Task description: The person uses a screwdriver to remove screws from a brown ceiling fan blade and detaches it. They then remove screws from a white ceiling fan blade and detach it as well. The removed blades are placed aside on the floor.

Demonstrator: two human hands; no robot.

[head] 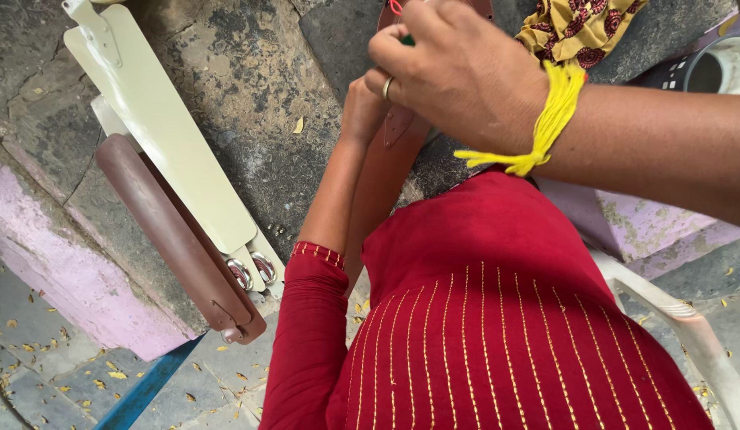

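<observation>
My right hand (457, 76), with a ring and a yellow thread band at the wrist, is at the top with its fingers closed on a small green-and-red thing (400, 22) that is mostly hidden. Just below it, my left hand (360, 107), on a red-sleeved arm, grips a brown fan blade (383, 187). The blade slants down along my forearm towards my red top. Its upper end lies under both hands.
A cream fan blade (163, 127) and another brown fan blade (171, 235) lie on the grey stone slab (250, 87), with metal brackets (252, 273) at their near ends. A patterned yellow cloth (577, 28), a dark container (704, 72), a white plastic chair (692, 322) and a blue bar (147, 386) surround me.
</observation>
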